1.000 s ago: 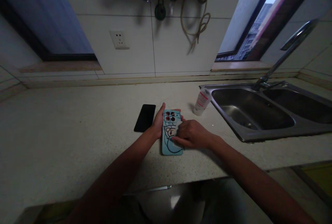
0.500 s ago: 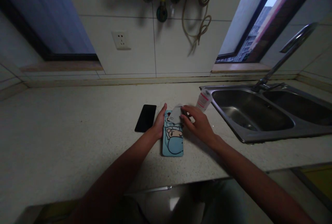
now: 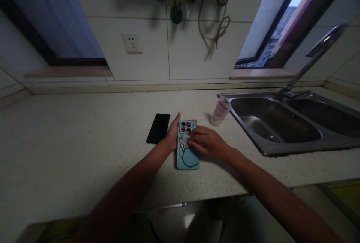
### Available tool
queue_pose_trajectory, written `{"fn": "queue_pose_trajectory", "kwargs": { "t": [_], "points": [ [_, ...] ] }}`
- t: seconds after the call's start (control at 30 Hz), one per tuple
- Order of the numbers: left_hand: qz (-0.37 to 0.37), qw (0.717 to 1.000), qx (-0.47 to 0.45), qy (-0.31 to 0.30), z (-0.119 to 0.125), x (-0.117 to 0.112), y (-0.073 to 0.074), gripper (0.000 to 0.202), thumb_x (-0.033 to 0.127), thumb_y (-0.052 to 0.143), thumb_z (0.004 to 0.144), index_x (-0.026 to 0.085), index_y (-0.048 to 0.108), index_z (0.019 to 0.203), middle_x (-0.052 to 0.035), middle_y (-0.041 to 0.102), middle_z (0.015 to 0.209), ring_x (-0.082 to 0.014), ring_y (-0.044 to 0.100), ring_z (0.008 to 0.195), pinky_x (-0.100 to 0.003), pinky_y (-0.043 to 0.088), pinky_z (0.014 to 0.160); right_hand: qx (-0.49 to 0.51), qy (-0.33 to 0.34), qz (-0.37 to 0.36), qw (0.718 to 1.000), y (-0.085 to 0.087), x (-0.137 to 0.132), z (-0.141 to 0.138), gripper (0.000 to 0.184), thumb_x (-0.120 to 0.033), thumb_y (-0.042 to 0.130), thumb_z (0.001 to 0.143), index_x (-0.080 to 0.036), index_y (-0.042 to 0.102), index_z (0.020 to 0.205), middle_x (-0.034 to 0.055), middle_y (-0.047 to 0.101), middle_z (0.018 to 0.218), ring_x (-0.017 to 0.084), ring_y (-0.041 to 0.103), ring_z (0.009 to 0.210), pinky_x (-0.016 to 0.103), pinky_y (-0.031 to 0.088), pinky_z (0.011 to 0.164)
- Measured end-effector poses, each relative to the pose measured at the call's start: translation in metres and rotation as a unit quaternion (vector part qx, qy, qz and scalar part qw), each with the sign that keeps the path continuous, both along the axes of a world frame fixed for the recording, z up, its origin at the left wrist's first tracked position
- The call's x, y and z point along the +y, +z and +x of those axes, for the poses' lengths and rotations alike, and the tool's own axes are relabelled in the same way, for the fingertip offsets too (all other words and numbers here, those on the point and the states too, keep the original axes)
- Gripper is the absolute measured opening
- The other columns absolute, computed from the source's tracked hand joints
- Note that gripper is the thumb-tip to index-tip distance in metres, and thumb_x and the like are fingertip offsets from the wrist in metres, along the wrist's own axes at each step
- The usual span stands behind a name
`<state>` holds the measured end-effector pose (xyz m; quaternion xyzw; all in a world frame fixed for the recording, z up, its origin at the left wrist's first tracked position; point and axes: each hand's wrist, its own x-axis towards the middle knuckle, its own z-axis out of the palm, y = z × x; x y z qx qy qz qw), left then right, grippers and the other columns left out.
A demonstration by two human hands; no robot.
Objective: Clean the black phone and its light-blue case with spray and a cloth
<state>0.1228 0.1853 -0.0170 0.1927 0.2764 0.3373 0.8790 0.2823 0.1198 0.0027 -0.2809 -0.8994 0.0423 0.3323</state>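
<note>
A phone in a light blue cartoon case (image 3: pixel 188 159) is held back side up, its camera lenses near the top. My left hand (image 3: pixel 172 135) grips it along the left edge, thumb pointing up, and a bit of finger shows past its top right corner. My right hand (image 3: pixel 206 140) is closed over the middle of the case. A crumpled thin white sheet (image 3: pixel 184 143) lies under its fingertips, against the cartoon print; I cannot make out its material. To the left of my left hand, a second phone (image 3: pixel 158 128) lies on the counter with its dark screen up.
A clear plastic cup with pink print (image 3: pixel 221 112) stands tilted-looking beside the steel double sink (image 3: pixel 266 149) on the right. The pale speckled counter (image 3: pixel 84 141) runs along a tiled wall with a socket (image 3: pixel 132 44), pipes and hoses. A tap (image 3: pixel 306 61) rises behind the sink.
My right hand has moved down and left with the white sheet, from over the camera lenses to the middle of the case. The lenses now show. My left hand stays put.
</note>
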Motion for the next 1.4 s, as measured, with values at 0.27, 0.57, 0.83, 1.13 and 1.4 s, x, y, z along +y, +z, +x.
{"fn": "queue_pose_trajectory", "kwargs": {
  "t": [0.27, 0.57, 0.83, 1.13, 1.4],
  "points": [
    [0.012, 1.0, -0.019, 0.004, 0.001, -0.002, 0.003, 0.069, 0.06, 0.03, 0.098, 0.004, 0.068, 0.109, -0.0192, 0.073, 0.079, -0.0276, 0.073, 0.075, -0.037, 0.057, 0.071, 0.003, 0.107, 0.013, 0.994, 0.001, -0.007, -0.006, 0.018, -0.024, 0.054, 0.097, -0.015, 0.069, 0.1, 0.0121, 0.074, 0.099, 0.021, 0.068, 0.095, 0.036, 0.056, 0.084],
    [0.015, 1.0, -0.016, -0.004, 0.0, -0.001, 0.003, 0.07, 0.061, 0.028, 0.098, 0.004, 0.067, 0.107, -0.0204, 0.073, 0.079, -0.0277, 0.073, 0.073, -0.038, 0.056, 0.073, -0.011, 0.124, 0.013, 0.992, -0.006, -0.007, -0.01, 0.024, -0.023, 0.054, 0.096, -0.015, 0.065, 0.116, 0.0129, 0.073, 0.111, 0.021, 0.064, 0.107, 0.041, 0.053, 0.095],
    [0.011, 1.0, -0.007, -0.006, 0.001, -0.002, 0.004, 0.07, 0.062, 0.027, 0.097, 0.006, 0.068, 0.098, -0.0207, 0.073, 0.08, -0.0279, 0.073, 0.074, -0.038, 0.056, 0.073, -0.014, 0.119, 0.021, 0.993, -0.008, -0.005, -0.01, 0.019, -0.021, 0.054, 0.097, -0.015, 0.066, 0.11, 0.0117, 0.074, 0.105, 0.021, 0.064, 0.103, 0.04, 0.053, 0.092],
    [0.014, 0.999, -0.037, -0.014, -0.002, -0.004, 0.001, 0.068, 0.065, 0.033, 0.095, 0.006, 0.067, 0.105, -0.0201, 0.073, 0.082, -0.0288, 0.073, 0.075, -0.043, 0.057, 0.072, -0.046, 0.241, -0.067, 0.967, -0.003, -0.011, -0.013, 0.019, -0.019, 0.049, 0.097, -0.019, 0.068, 0.095, 0.0069, 0.077, 0.096, 0.017, 0.069, 0.092, 0.035, 0.051, 0.087],
    [0.009, 1.0, -0.016, -0.003, -0.003, -0.002, 0.005, 0.068, 0.062, 0.029, 0.097, 0.006, 0.066, 0.106, -0.0192, 0.073, 0.081, -0.0282, 0.072, 0.072, -0.041, 0.058, 0.066, -0.037, 0.196, 0.009, 0.98, -0.019, -0.014, -0.024, 0.022, -0.021, 0.047, 0.099, -0.018, 0.069, 0.101, 0.0085, 0.075, 0.102, 0.019, 0.067, 0.097, 0.036, 0.051, 0.089]
  ]
}}
